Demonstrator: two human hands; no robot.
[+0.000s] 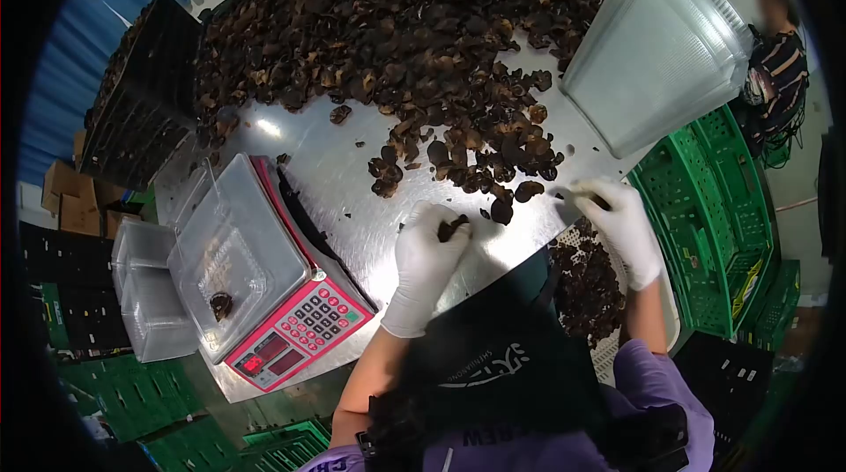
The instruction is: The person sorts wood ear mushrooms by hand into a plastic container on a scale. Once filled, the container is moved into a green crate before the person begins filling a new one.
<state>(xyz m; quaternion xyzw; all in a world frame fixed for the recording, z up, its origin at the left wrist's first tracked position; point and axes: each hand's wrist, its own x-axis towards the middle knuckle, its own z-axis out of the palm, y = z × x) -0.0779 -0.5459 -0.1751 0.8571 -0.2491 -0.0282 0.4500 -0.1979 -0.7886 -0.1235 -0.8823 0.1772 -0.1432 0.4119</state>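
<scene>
My left hand [427,256], in a white glove, is closed on a dark brown mushroom piece [453,228] above the metal table [352,168]. My right hand [619,230], also gloved, has its fingers curled at the table's right edge. A dark patch shows between its thumb and forefinger, too small to name. Below it, a white basket [674,327] holds many small dark pieces [586,282]. In front of both hands lies the near end of a large mushroom heap [379,40]. At the left, a clear plastic container [198,274] with one mushroom [221,304] sits on a pink digital scale [304,331].
Nested clear containers [656,58] stand on the table's right side. Green crates [705,216] are stacked beyond them; more clear containers [154,296] sit left of the scale. A black crate [141,93] leans at upper left. Another person [780,75] is at far right.
</scene>
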